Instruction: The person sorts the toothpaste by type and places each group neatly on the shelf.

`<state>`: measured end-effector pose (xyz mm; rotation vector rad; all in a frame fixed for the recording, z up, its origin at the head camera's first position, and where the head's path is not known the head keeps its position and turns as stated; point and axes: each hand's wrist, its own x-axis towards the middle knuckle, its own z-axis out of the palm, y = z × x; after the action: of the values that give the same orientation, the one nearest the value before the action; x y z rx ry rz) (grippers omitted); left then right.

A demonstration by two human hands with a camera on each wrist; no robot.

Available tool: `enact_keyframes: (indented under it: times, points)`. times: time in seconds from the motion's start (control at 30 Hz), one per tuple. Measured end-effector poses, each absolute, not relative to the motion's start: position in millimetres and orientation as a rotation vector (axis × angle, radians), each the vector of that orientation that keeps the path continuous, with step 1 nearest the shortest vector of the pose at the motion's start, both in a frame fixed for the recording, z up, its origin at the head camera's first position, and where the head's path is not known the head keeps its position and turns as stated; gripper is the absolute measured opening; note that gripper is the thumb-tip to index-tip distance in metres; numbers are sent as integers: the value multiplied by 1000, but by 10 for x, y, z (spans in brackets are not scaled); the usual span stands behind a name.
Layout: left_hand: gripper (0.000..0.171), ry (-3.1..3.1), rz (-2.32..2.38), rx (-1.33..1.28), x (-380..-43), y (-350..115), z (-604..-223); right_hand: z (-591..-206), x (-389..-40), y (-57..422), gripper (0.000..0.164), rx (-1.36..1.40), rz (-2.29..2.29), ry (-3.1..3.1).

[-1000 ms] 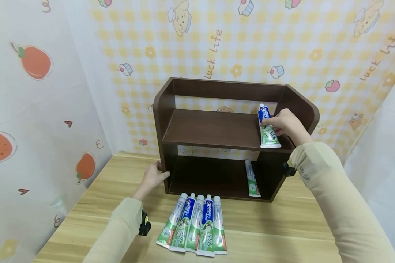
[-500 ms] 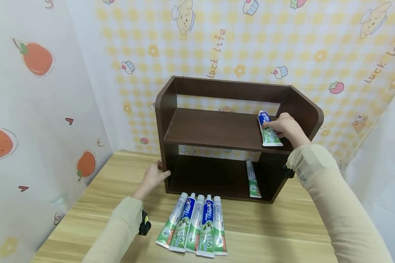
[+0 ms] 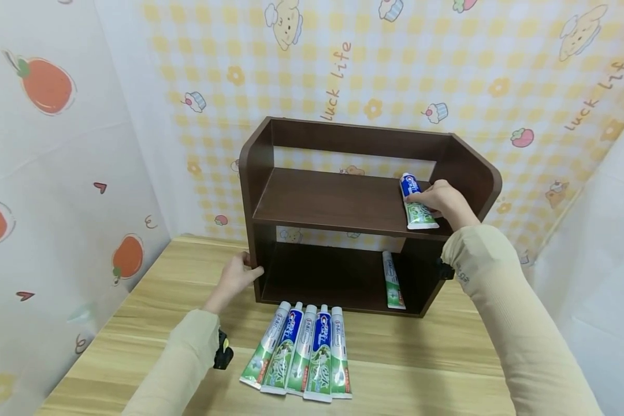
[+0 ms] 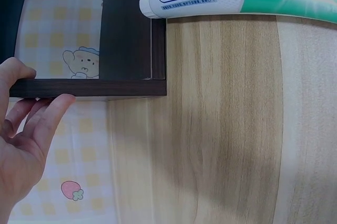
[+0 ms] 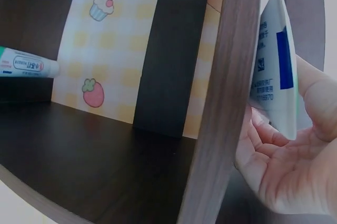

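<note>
My right hand (image 3: 444, 202) holds a blue, white and green toothpaste tube (image 3: 421, 215) by its sides at the right of the dark brown rack's upper shelf (image 3: 338, 199). The tube's cap points to the back and its flat end lies at the front edge. In the right wrist view the tube's printed back (image 5: 276, 71) shows between thumb and fingers. My left hand (image 3: 237, 276) grips the rack's left side panel (image 4: 89, 87), thumb on one face and fingers on the other. A white and green toothpaste tube (image 3: 392, 281) lies on the lower shelf at the right.
Several toothpaste tubes (image 3: 301, 352), white-green and blue-green by turns, lie fanned side by side on the wooden table (image 3: 395, 370) before the rack. A patterned cloth wall (image 3: 374, 75) stands behind, and a white cloth (image 3: 47, 144) hangs at the left.
The right hand has lowered the toothpaste tube, its cap end tipping down toward the upper shelf. The left hand keeps its grip on the side panel. The head view has shifted slightly.
</note>
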<state>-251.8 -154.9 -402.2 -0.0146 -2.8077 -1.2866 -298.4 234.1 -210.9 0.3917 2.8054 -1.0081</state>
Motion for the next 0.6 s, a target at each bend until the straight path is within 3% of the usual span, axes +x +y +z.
enact_keyframes:
  times: [0.27,0.6]
  points:
    - [27,-2796,-1271,-9,-2522,-1562,-4040,-2154,-2987,2331,70,443,-1093,2775]
    - [26,-2799,-1295,-21,-2524,-1549,-4031,-2126,-2902,2351,71,417,-817,2951]
